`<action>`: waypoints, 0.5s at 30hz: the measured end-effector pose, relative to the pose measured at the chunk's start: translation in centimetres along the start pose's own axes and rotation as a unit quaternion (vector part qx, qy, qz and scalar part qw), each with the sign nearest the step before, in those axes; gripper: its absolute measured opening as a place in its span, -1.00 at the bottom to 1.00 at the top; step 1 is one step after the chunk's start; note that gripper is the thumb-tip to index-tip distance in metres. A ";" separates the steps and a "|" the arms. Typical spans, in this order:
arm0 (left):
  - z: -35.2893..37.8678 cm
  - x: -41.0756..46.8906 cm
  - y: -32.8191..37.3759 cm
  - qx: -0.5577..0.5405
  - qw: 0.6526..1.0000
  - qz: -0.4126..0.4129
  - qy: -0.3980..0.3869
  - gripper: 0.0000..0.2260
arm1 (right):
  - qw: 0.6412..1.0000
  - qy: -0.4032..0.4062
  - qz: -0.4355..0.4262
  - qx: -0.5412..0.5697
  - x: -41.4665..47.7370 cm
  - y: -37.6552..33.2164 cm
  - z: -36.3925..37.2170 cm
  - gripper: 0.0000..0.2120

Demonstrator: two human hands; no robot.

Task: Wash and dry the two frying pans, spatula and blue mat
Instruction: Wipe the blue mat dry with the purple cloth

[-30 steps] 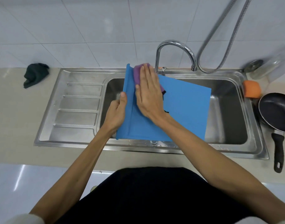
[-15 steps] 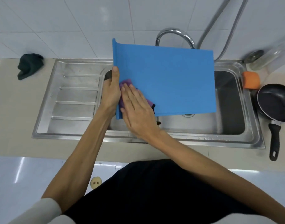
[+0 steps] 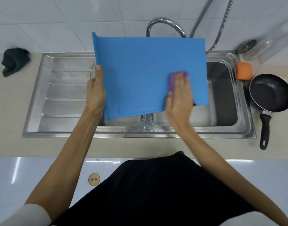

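Note:
The blue mat (image 3: 140, 70) is held up flat over the steel sink (image 3: 221, 132). My left hand (image 3: 96, 93) grips its left edge, thumb on top. My right hand (image 3: 179, 98) presses a purple sponge (image 3: 175, 76) flat against the mat's lower right part, fingers straight. One black frying pan (image 3: 270, 93) sits on the counter right of the sink, its handle pointing toward me. The second pan and the spatula are not in sight; the mat hides most of the basin.
A dark cloth (image 3: 14, 61) lies on the counter at far left. The ribbed drainboard (image 3: 63, 95) fills the sink's left side. An orange sponge (image 3: 244, 70) rests at the sink's right rim. The curved faucet (image 3: 166, 25) and a shower hose (image 3: 221, 30) rise behind the mat.
My right hand slid the purple sponge from the mat's lower left corner across to its lower right. My left hand still grips the left edge; the mat stays raised.

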State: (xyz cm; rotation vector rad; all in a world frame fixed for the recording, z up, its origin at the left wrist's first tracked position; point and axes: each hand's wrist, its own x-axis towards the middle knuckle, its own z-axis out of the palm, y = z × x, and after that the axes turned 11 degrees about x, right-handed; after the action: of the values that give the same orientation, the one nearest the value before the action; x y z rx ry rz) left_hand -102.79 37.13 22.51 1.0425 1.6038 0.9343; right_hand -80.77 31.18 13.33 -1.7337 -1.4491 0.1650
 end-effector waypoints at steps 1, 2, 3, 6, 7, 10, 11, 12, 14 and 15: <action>1.0 -0.2 0.5 0.005 1.000 0.001 0.000 -0.64 | 0.999 -0.019 -0.046 0.000 -0.7 -2.5 1.0 -0.50; 2.0 -0.4 1.4 0.007 1.000 0.001 0.002 -0.64 | 0.995 -0.045 -0.093 -0.002 -1.3 -4.8 1.9 -0.51; 2.9 -0.5 2.1 0.008 1.000 0.001 0.001 -0.64 | 0.989 -0.063 -0.135 -0.006 -1.6 -6.6 2.2 -0.52; 4.1 0.2 2.9 -0.003 1.000 -0.013 -0.011 -0.63 | 0.973 -0.062 -0.221 0.000 0.8 -5.2 0.5 -0.57; 4.2 0.3 3.2 -0.010 1.000 -0.025 -0.009 -0.65 | 0.973 -0.036 -0.228 -0.004 1.8 -3.1 -1.0 -0.60; 4.0 0.6 3.2 -0.011 0.999 -0.032 -0.017 -0.62 | 0.981 0.071 -0.175 -0.036 4.9 5.1 -7.6 -0.66; 4.2 0.5 3.4 -0.018 0.999 -0.039 -0.027 -0.60 | 0.983 0.099 -0.149 -0.048 5.8 7.1 -9.9 -0.67; 4.4 0.5 3.6 -0.026 0.998 -0.045 -0.032 -0.58 | 0.983 0.119 -0.129 -0.055 6.3 8.3 -11.5 -0.67; 5.7 0.3 4.0 -0.031 0.997 -0.051 -0.046 -0.55 | 0.984 0.123 -0.121 -0.050 6.4 8.3 -12.0 -0.67; 6.8 0.2 4.3 -0.030 0.997 -0.051 -0.051 -0.54 | 0.984 0.114 -0.126 -0.048 5.9 7.0 -11.2 -0.65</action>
State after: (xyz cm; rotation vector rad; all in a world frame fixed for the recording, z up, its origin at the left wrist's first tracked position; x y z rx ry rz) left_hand -95.46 39.41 24.76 0.9423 1.5211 0.8419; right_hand -67.11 30.73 18.12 -1.5703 -1.5079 -0.2345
